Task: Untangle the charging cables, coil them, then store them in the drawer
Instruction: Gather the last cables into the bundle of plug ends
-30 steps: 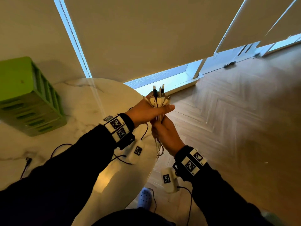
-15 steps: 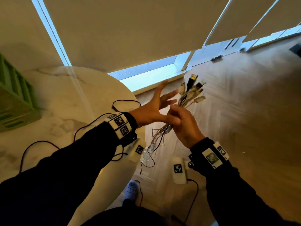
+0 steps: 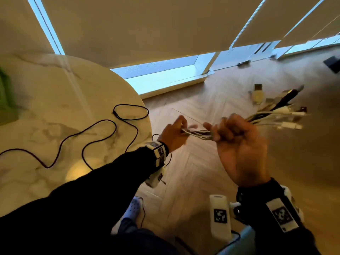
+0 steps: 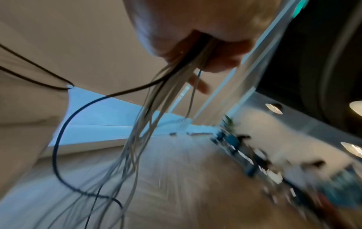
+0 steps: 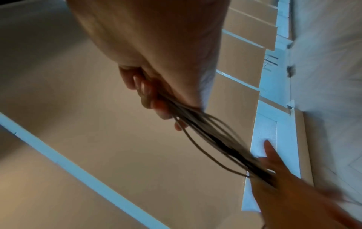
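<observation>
**Both hands on the cable bundle, out past the table edge**

So the right hand [image 3: 241, 146] has its fingers [image 3: 223, 128] curled tight around the bundle of charging cables [image 3: 265, 116], mostly white with a couple of dark ones. The plug ends fan out on the far side of that fist from the marble surface [image 3: 55, 107], over the wooden floor [image 3: 202, 172]. The left hand [image 3: 173, 133] sits between the surface's edge and the right hand, and its fingers pinch the same bundle a bit further along, so a short stretch of cable runs between the two hands.

What the head view doesn't give you: the left wrist view shows the rest of the bundle [image 4: 141, 124] dropping out of the bottom of the left hand [image 4: 195, 31] and hanging loose toward the floor, with one dark cable looping off to the side. It's pretty blurry though. The right wrist view shows the strands [image 5: 211, 136] leaving the closed right fingers [image 5: 156, 102] and running down to the left hand [image 5: 290, 193], which has at least one finger sticking out straight there.

Only the head view shows a separate black cable [image 3: 88, 137] snaking across the marble surface in loose curves, not coiled. A sliver of a green container [image 3: 5, 96] sits at the surface's far left edge; can't see what's in it.

The wrist bands [image 3: 281, 216] carry black-and-white square marker patterns, no readable text.
</observation>
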A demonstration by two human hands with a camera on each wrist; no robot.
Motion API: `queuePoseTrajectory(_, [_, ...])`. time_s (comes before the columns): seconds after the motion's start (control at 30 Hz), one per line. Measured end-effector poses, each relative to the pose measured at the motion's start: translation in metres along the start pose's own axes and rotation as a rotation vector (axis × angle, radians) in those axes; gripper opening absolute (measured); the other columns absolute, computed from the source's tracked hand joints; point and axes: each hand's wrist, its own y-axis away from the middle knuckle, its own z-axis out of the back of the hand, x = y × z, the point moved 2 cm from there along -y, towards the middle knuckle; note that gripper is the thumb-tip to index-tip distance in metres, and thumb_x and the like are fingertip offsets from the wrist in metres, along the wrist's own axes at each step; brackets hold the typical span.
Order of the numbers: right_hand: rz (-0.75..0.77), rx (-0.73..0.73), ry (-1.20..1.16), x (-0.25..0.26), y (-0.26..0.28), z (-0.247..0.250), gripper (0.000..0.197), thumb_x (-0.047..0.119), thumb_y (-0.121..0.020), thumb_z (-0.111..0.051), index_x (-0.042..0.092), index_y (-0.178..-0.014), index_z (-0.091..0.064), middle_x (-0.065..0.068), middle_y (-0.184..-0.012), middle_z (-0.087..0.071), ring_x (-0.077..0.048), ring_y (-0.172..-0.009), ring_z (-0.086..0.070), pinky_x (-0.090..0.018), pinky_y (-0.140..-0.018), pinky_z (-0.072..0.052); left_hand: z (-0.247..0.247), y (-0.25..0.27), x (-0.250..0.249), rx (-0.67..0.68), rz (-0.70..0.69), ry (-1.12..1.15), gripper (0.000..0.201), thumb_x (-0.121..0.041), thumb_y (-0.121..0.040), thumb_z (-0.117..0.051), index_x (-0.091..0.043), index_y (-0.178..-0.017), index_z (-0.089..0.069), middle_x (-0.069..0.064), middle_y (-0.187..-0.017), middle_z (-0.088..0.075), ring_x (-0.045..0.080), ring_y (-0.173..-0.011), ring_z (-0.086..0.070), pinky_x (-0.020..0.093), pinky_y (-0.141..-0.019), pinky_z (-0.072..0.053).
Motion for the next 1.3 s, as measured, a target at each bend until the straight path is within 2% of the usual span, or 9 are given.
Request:
queuePoseTrajectory(0.13, [-0.091, -0.159, 0.016, 0.007, -0.039, 0.033, 0.036, 0.018, -0.092, -0.047, 0.025, -0.063, -0.026, 0.005, -0.055, -0.019, -0.015, -0.05, -0.015, -0.029, -0.057, -0.033, -0.026, 0.033, -0.002, 0.614, 0.068, -0.032, 0.042, -0.051, -0.094, -0.063, -0.015, -0.112, -0.048, 0.006, -0.075, -0.066, 0.015, -0.055, -0.064, 0.031, -0.047, -0.052])
queuePoseTrajectory(0.23, [-0.213, -0.124, 0.271, -0.002, -0.054, 0.048, 0.041, 0.018, -0.097, -0.044, 0.026, -0.057, -0.035, 0.008, -0.051, -0.023, -0.013, -0.045, -0.015, -0.031, -0.053, -0.028, -0.015, 0.038, 0.002, 0.762, 0.059, 0.029, 0.08, -0.067, -0.079, -0.067, -0.031, -0.141, -0.029, 0.008, -0.126, -0.066, 0.021, -0.109, -0.065, 0.047, -0.091, -0.056])
queuePoseTrajectory(0.37, [-0.333, 0.09, 0.473, -0.023, -0.053, 0.043, 0.033, 0.019, -0.103, -0.043, 0.018, -0.07, -0.047, 0.006, -0.057, -0.028, -0.012, -0.049, -0.022, -0.032, -0.055, -0.022, 0.022, 0.027, -0.024, 0.666, 0.015, 0.294, 0.109, -0.094, -0.07, -0.042, -0.041, -0.158, -0.004, -0.004, -0.166, -0.021, 0.01, -0.149, -0.022, 0.031, -0.117, -0.024])
queuePoseTrajectory(0.5, [-0.4, 0.359, 0.653, -0.051, -0.047, 0.025, 0.025, 0.029, -0.105, -0.043, 0.015, -0.085, -0.045, 0.003, -0.062, -0.028, -0.012, -0.056, -0.023, -0.03, -0.055, -0.023, 0.045, 0.012, -0.066, 0.611, -0.038, 0.422, 0.079, -0.069, -0.092, -0.041, -0.022, -0.155, -0.034, -0.004, -0.157, -0.038, 0.004, -0.142, -0.037, 0.013, -0.111, -0.03])
queuePoseTrajectory(0.6, [-0.386, 0.415, 0.62, -0.064, -0.049, 0.012, 0.03, 0.019, -0.099, -0.047, 0.019, -0.07, -0.04, -0.003, -0.063, -0.028, -0.017, -0.058, -0.027, -0.037, -0.058, -0.024, 0.055, 0.011, -0.076, 0.51, 0.036, 0.443, 0.034, -0.041, -0.104, -0.041, -0.025, -0.114, -0.069, 0.0, -0.143, -0.057, 0.008, -0.124, -0.059, 0.025, -0.103, -0.048])
queuePoseTrajectory(0.77, [-0.366, 0.483, 0.666, -0.11, -0.05, 0.008, 0.02, 0.026, -0.087, -0.071, 0.006, -0.082, -0.072, -0.013, -0.093, -0.075, -0.035, -0.102, -0.067, -0.05, -0.094, -0.049, 0.081, 0.016, -0.088, 0.506, 0.078, 0.342, 0.04, -0.036, -0.109, -0.031, -0.016, -0.082, -0.052, 0.0, -0.099, -0.077, 0.02, -0.112, -0.069, 0.042, -0.112, -0.044])
queuePoseTrajectory(0.97, [-0.766, 0.927, 1.072, -0.193, -0.047, 0.013, 0.03, 0.024, -0.088, -0.076, 0.013, -0.065, -0.06, -0.016, -0.082, -0.072, -0.022, -0.082, -0.068, -0.035, -0.085, -0.054, 0.131, 0.029, -0.083, 0.589, 0.194, 0.461, 0.041, -0.038, -0.108, -0.032, -0.018, -0.072, -0.037, -0.002, -0.061, -0.027, 0.014, -0.051, -0.033, 0.035, -0.074, -0.054])
queuePoseTrajectory(1.17, [-0.138, 0.183, 1.665, -0.181, -0.099, 0.024, 0.044, 0.046, -0.096, -0.051, 0.008, -0.079, -0.067, -0.021, -0.084, -0.071, -0.04, -0.083, -0.068, -0.034, -0.065, -0.043, 0.19, 0.048, -0.065, 0.233, 0.247, 0.715, 0.026, -0.032, -0.101, -0.044, -0.019, -0.079, -0.039, -0.008, -0.06, -0.027, 0.012, -0.058, -0.023, 0.029, -0.075, -0.04])
queuePoseTrajectory(1.3, [-0.128, 0.286, 1.582, -0.19, -0.082, -0.03, 0.045, 0.054, -0.097, -0.044, 0.016, -0.08, -0.063, -0.003, -0.069, -0.058, -0.03, -0.072, -0.062, -0.032, -0.066, -0.047, 0.227, 0.053, -0.061, -0.127, 0.103, 0.88, 0.026, -0.024, -0.108, -0.038, -0.018, -0.082, -0.04, -0.008, -0.059, -0.032, 0.01, -0.052, -0.034, 0.03, -0.065, -0.046])
